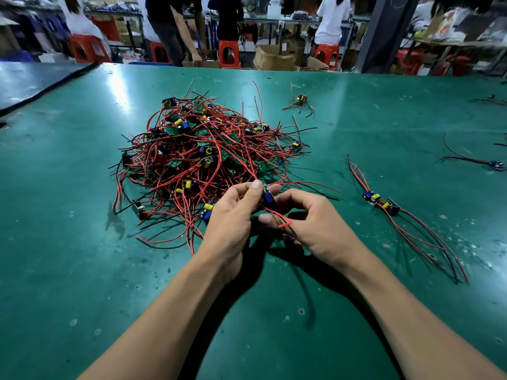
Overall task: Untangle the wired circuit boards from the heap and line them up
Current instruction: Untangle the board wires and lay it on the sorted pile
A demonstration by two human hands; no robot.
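Mid-untangling: our left hand [233, 218] pinched a circuit board [268, 198] in its fingers [256, 187] beside the heap [203, 149]. Our right hand [315, 226] curled round its red wire [284, 221]. Next, we judged, came easing the wires free.

The held circuit board [269, 198] is half hidden behind the left hand [230, 218], the right hand [315, 223] has an unclear hold on its red wire [284, 222], and a wired board [497, 163] at the worktop's [82, 256] right edge is cut off.

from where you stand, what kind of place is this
Most likely an electronics assembly workshop or small factory: a heap of wired circuit boards lies on a green work table, with red plastic stools and cardboard boxes at benches behind.
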